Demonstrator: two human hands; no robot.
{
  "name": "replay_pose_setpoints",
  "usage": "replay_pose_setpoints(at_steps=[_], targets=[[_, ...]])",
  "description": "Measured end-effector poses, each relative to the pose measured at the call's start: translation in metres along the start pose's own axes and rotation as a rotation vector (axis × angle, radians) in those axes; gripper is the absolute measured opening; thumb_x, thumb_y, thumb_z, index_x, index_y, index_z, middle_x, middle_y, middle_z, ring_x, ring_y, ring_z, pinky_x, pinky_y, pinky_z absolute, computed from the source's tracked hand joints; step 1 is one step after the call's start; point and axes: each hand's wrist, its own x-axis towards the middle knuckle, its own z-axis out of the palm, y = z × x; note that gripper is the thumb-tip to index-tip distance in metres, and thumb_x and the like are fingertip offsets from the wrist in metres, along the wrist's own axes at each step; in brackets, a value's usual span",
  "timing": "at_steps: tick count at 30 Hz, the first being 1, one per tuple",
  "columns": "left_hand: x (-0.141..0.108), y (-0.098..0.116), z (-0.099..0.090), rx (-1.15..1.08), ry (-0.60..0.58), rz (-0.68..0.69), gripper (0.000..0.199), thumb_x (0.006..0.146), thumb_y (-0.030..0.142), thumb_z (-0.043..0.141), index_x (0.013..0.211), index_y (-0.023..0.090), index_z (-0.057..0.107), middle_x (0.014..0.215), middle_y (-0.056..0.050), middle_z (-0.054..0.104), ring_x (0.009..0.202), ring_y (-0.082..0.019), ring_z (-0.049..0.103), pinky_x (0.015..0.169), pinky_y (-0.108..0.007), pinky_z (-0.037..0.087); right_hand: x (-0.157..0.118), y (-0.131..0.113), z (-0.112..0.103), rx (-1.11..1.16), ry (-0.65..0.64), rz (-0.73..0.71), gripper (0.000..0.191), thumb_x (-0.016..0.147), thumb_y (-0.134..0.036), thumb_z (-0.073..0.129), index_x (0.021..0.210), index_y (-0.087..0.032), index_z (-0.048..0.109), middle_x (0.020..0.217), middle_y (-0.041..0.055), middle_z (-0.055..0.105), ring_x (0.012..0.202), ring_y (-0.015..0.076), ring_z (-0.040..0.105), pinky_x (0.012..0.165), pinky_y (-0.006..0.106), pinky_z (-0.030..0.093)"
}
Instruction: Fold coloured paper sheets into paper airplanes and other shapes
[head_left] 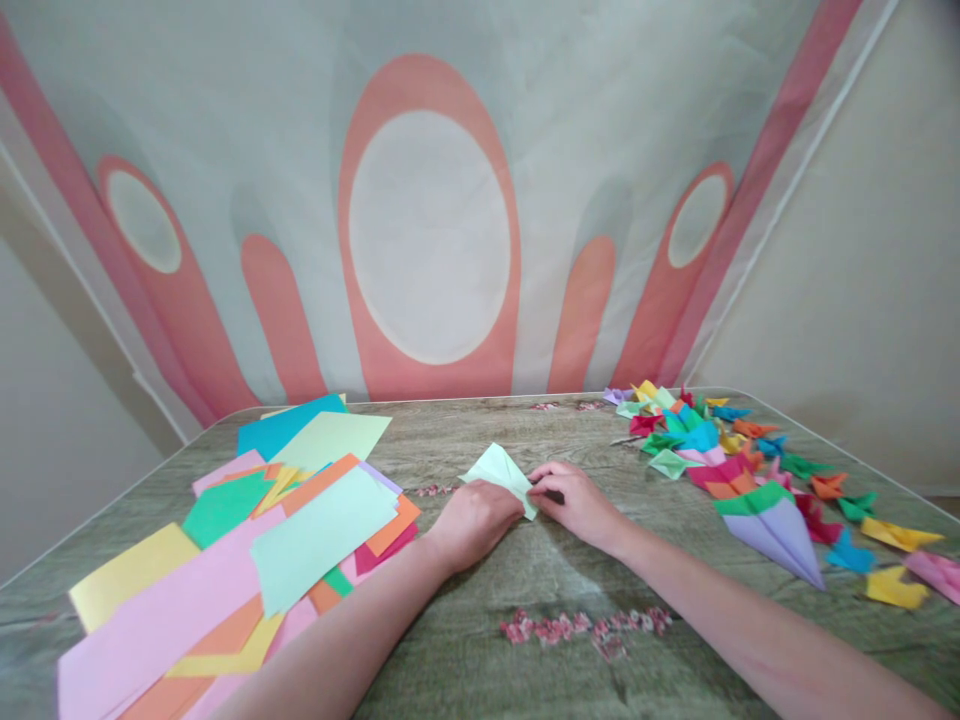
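A pale green paper (495, 466) with crease lines lies on the wood-patterned table in front of me. My left hand (480, 515) rests over its lower left part, fingers together and pressing on it. At the paper's right corner, my right hand (571, 497) pinches the edge between thumb and fingers. Part of the paper is hidden under my left hand.
Loose coloured sheets (322, 540) overlap on the left of the table (420, 650). Many small folded paper pieces (847, 550) and a purple and green folded paper (772, 525) spread along the right. A patterned cloth (540, 200) hangs behind the far edge.
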Motion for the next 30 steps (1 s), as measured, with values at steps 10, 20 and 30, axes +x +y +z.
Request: replay_pose_setpoints(at_steps=[10, 20, 30], targets=[[0.004, -0.008, 0.007, -0.337, 0.024, -0.235, 0.019, 0.087, 0.027, 0.048, 0.090, 0.022, 0.066, 0.089, 0.000, 0.069, 0.084, -0.014, 0.061, 0.076, -0.021, 0.042, -0.003, -0.005, -0.017, -0.144, -0.126, -0.231, 0.020, 0.077, -0.009, 0.054, 0.086, -0.020, 0.068, 0.093, 0.0035, 0.062, 0.091, 0.0180, 0.053, 0.084, 0.034, 0.039], [0.004, -0.010, 0.008, -0.492, 0.060, -0.310, 0.018, 0.084, 0.027, 0.051, 0.087, 0.021, 0.068, 0.086, 0.001, 0.069, 0.080, -0.013, 0.061, 0.074, -0.020, 0.042, -0.004, -0.016, -0.019, -0.139, -0.122, -0.101, 0.014, 0.078, -0.028, 0.062, 0.088, -0.019, 0.064, 0.088, 0.0036, 0.062, 0.088, 0.0188, 0.053, 0.081, 0.033, 0.038], [0.004, -0.010, 0.009, -0.481, 0.049, -0.312, 0.017, 0.083, 0.025, 0.053, 0.087, 0.021, 0.068, 0.085, 0.001, 0.070, 0.080, -0.013, 0.061, 0.073, -0.020, 0.042, -0.006, -0.019, -0.012, -0.038, -0.106, 0.014, 0.005, 0.075, -0.016, 0.063, 0.075, -0.020, 0.065, 0.087, 0.0024, 0.063, 0.085, 0.0161, 0.056, 0.080, 0.029, 0.039]])
